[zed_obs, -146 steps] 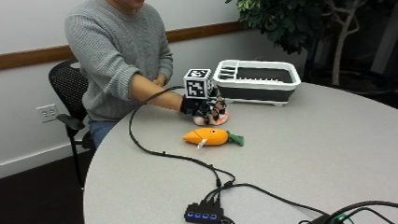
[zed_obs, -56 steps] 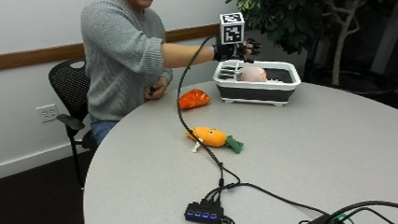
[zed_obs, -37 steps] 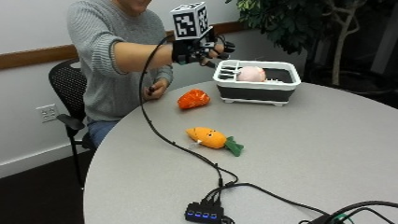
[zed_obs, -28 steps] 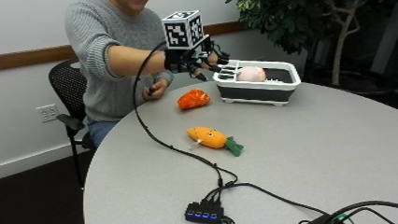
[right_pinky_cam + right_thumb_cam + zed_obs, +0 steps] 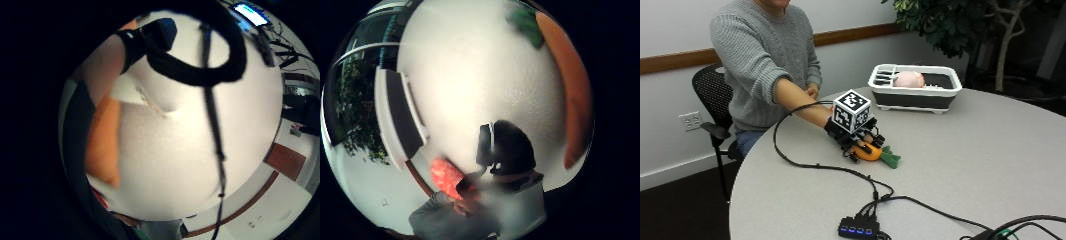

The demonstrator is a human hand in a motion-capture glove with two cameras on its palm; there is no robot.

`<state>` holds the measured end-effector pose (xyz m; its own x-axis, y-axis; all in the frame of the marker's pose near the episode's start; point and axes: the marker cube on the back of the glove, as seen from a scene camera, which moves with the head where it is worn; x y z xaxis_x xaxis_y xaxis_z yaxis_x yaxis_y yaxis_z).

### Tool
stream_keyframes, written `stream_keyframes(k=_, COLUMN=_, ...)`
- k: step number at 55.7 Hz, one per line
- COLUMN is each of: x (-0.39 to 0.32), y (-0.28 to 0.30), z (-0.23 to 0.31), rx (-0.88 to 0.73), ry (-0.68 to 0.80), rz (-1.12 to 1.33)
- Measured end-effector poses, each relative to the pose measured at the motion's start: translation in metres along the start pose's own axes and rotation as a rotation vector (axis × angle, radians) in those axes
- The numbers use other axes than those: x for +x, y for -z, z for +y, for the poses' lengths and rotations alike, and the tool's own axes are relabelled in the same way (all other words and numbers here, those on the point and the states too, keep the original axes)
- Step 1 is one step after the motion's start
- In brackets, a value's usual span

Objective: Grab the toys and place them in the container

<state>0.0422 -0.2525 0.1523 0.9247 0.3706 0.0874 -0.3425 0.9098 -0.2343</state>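
Outside view shows the gloved right hand (image 5: 856,140) resting on the orange carrot toy (image 5: 874,152) near the desk's (image 5: 986,165) left edge, its grip curled over it. Far behind, the container (image 5: 916,95) (white-rimmed, dark inside) holds a pink toy (image 5: 909,79).

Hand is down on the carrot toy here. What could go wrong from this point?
The cable trails across the table right beside the carrot; the lift toward the container could drag or snag it. The right hand covers mostly the carrot's orange end, the green top sticking out, so it may tilt or slip. A pink toy already fills part of the container.
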Motion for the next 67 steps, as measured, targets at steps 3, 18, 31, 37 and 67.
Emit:
stream_keyframes(k=3, x=0.002, y=-0.009, z=0.000, rx=0.063, ry=-0.008, rz=0.065)
stream_keyframes(k=18, x=0.023, y=-0.003, z=-0.007, rx=0.285, ry=-0.017, rz=0.165)
stream_keyframes(k=31, x=0.021, y=0.024, z=-0.013, rx=0.316, ry=0.058, rz=0.064)
stream_keyframes(k=37, x=0.018, y=0.095, z=-0.013, rx=0.356, ry=0.116, rz=-0.082)
stream_keyframes(k=67, x=-0.125, y=0.216, z=0.011, rx=0.442, ry=0.457, rz=-0.214)
